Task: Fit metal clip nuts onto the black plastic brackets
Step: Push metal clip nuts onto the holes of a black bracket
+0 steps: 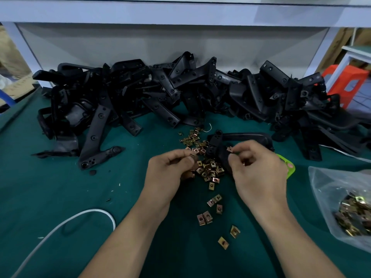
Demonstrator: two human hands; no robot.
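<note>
A black plastic bracket [241, 137] lies on the green table [60, 197] just beyond my hands. My right hand [259, 169] pinches a brass-coloured clip nut [229, 149] against the bracket's near end. My left hand [170, 169] pinches another clip nut [193, 155] at its fingertips, and more nuts seem to sit in its palm. A loose heap of clip nuts [208, 169] lies between the two hands, and several more [206, 217] are scattered nearer me.
A big pile of black brackets [160, 93] runs along the back of the table. A clear bag of clip nuts [353, 215] lies at the right. A green plastic piece [289, 167] shows behind my right hand. A white cable [66, 223] curves at lower left.
</note>
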